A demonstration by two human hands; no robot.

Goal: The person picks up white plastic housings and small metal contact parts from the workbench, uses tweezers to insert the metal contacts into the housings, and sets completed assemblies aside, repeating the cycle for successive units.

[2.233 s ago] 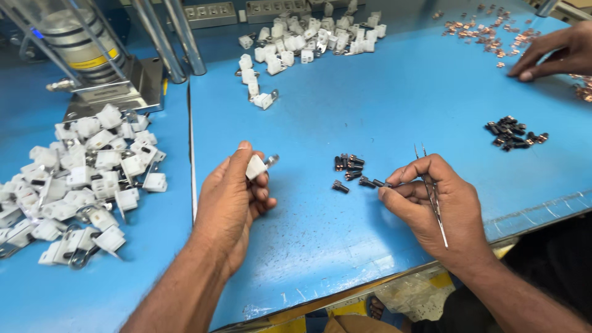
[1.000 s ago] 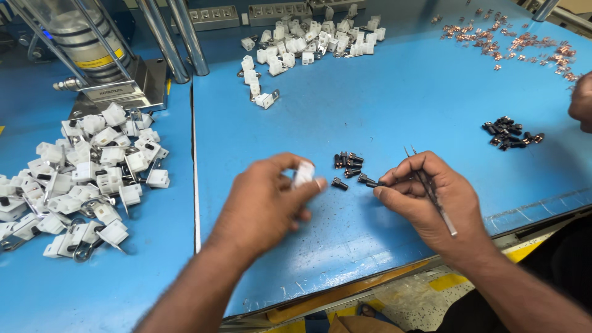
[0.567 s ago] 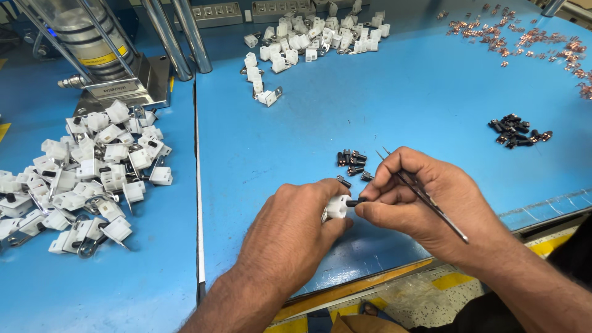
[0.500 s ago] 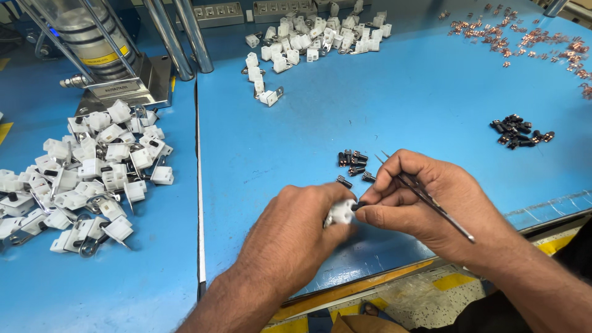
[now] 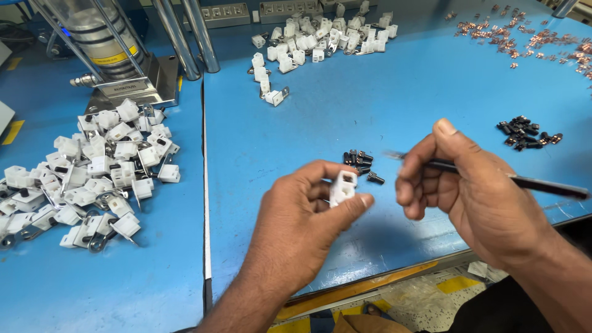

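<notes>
My left hand (image 5: 302, 222) pinches a small white plastic connector block (image 5: 342, 187) between thumb and fingertips, above the near edge of the blue table (image 5: 370, 92). My right hand (image 5: 475, 191) grips a thin dark tweezer-like tool (image 5: 524, 182), its blurred tip pointing left just above the block and apart from it. A few small black screws (image 5: 361, 163) lie on the table just behind the two hands.
A large heap of white blocks with metal tabs (image 5: 92, 172) lies at the left. More white blocks (image 5: 314, 43) lie at the back, a second cluster of black screws (image 5: 527, 132) at the right, copper pieces (image 5: 524, 40) far right. A press machine (image 5: 117, 55) stands back left.
My left hand carried the white block from the left toward the right hand, met it over the screws, and the hands have now drawn slightly apart, the tool raised.
</notes>
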